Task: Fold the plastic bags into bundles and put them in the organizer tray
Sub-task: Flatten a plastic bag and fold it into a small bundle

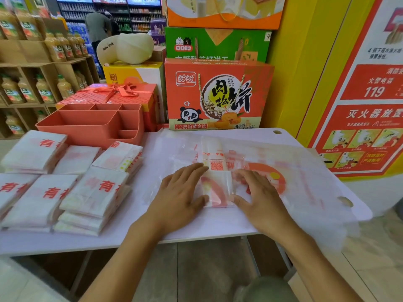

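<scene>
Two hands rest on one plastic bag (220,158), which lies flat on the right half of the white table (139,234). The bag is thin and see-through with red and orange print. Its middle is folded into a narrow upright strip (218,188), and its loose right side spreads toward the table's right edge. The left hand (181,192) lies palm down with fingers straight, the fingertips pressing on the strip's upper left corner and the thumb against its lower left edge; it grips nothing. The right hand (259,197) is palm down with fingers slightly arched, the tips pressing on the film just right of the strip and the thumb touching the strip's lower right edge. No pinch can be made out. Several stacks of folded bags (93,192), white with red characters, fill the left half of the table, well apart from the hands. The coral tray (87,127) stands behind these stacks at the far left of the table; no bundle shows in the compartments that can be seen. A red gift box (113,94) with a ribbon sits behind the tray. Just beside it to the right is an orange carton (218,94) with a panda print, and a green carton (216,44) sits on top of that. Shelves of juice bottles (28,92) line the far left. A red poster (370,118) covers the right wall.
</scene>
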A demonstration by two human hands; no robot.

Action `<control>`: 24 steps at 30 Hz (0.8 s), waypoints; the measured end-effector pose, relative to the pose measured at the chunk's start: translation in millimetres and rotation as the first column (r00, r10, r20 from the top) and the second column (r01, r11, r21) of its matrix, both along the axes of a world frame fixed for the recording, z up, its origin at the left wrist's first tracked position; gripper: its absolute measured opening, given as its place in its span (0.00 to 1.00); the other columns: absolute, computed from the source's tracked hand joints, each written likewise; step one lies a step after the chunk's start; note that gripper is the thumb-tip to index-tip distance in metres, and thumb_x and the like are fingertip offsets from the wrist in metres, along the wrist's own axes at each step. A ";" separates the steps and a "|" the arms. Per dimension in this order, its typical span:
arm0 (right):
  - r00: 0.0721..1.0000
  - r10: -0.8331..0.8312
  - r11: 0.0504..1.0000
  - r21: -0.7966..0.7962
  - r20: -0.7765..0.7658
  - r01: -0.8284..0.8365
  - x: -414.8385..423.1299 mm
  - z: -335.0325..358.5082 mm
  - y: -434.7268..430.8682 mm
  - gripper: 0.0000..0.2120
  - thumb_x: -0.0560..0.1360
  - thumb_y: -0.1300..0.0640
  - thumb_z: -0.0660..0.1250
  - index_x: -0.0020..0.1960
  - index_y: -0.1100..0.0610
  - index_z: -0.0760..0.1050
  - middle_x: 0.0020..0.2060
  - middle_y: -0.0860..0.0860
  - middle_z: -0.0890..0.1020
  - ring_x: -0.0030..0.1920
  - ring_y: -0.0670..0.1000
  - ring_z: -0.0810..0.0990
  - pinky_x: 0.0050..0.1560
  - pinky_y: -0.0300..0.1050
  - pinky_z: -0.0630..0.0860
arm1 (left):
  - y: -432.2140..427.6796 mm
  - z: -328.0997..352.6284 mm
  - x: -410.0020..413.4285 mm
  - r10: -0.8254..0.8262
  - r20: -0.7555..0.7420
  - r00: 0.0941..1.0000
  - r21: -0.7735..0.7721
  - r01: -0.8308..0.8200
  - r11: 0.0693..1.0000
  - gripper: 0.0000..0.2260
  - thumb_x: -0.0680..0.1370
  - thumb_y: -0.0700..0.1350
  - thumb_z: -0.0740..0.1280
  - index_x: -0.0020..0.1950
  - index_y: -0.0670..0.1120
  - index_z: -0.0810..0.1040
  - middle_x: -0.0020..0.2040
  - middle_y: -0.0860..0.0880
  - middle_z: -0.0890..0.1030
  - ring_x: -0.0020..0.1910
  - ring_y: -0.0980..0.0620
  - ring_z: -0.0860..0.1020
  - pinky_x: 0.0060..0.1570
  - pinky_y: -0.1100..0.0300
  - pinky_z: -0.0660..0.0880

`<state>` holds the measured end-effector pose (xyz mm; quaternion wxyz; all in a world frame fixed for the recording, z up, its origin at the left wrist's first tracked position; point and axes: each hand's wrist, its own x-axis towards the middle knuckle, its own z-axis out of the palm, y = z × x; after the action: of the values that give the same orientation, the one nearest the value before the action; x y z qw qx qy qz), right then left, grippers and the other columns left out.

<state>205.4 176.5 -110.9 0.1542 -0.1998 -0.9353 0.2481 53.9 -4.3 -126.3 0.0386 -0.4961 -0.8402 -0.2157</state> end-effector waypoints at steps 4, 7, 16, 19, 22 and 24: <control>0.990 0.044 0.996 0.066 0.137 -0.053 -0.2 1.2 0.9 0.29 0.84 0.44 0.59 0.81 0.41 0.52 0.80 0.38 0.56 0.80 0.44 0.52 0.79 0.48 0.48 | 1.5 -0.5 -1.4 0.009 -0.012 1.000 -0.126 -0.011 0.992 0.30 0.80 0.63 0.48 0.83 0.59 0.51 0.82 0.61 0.52 0.81 0.59 0.50 0.79 0.51 0.47; 0.982 0.051 0.993 0.093 0.180 -0.069 0.2 -0.3 1.2 0.27 0.85 0.43 0.53 0.82 0.40 0.49 0.80 0.38 0.54 0.80 0.43 0.49 0.79 0.47 0.45 | 3.7 -0.3 -2.0 0.007 0.009 1.000 -0.175 -0.006 0.984 0.30 0.80 0.62 0.45 0.83 0.58 0.50 0.82 0.61 0.51 0.81 0.59 0.48 0.79 0.51 0.44; 0.988 0.096 0.993 0.063 0.122 -0.104 2.8 -0.6 4.5 0.24 0.86 0.52 0.49 0.81 0.43 0.54 0.80 0.39 0.57 0.80 0.43 0.51 0.77 0.40 0.44 | -0.9 4.7 -1.5 -0.026 0.042 0.999 -0.098 0.030 0.995 0.29 0.78 0.52 0.50 0.80 0.56 0.62 0.80 0.59 0.63 0.79 0.58 0.57 0.77 0.51 0.48; 0.989 0.092 0.994 0.045 0.115 -0.098 2.4 -1.3 5.2 0.25 0.86 0.57 0.53 0.81 0.44 0.57 0.78 0.40 0.61 0.78 0.44 0.55 0.77 0.42 0.49 | -1.7 5.8 -2.3 -0.038 0.059 0.998 -0.069 0.042 0.997 0.28 0.77 0.54 0.55 0.78 0.56 0.66 0.78 0.59 0.66 0.77 0.58 0.61 0.76 0.51 0.51; 0.994 0.087 0.996 -0.030 0.064 -0.085 1.7 -2.8 8.1 0.25 0.85 0.59 0.59 0.79 0.45 0.62 0.68 0.39 0.67 0.71 0.44 0.63 0.77 0.47 0.62 | -1.4 3.9 -4.3 -0.055 0.073 0.996 -0.023 0.057 0.998 0.25 0.78 0.59 0.55 0.75 0.57 0.71 0.75 0.60 0.70 0.75 0.58 0.65 0.76 0.49 0.56; 0.995 0.088 0.995 -0.050 0.038 -0.086 1.6 -4.0 9.7 0.23 0.83 0.59 0.63 0.76 0.44 0.67 0.63 0.38 0.69 0.67 0.43 0.65 0.74 0.48 0.65 | -0.9 4.4 -5.9 -0.067 0.118 0.991 0.027 0.064 0.998 0.25 0.78 0.64 0.52 0.70 0.57 0.76 0.70 0.60 0.74 0.70 0.58 0.70 0.72 0.48 0.63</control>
<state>206.9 186.2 -114.9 0.1193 -0.1675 -0.9398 0.2731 48.1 -5.2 -121.9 -0.0128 -0.5094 -0.8216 -0.2557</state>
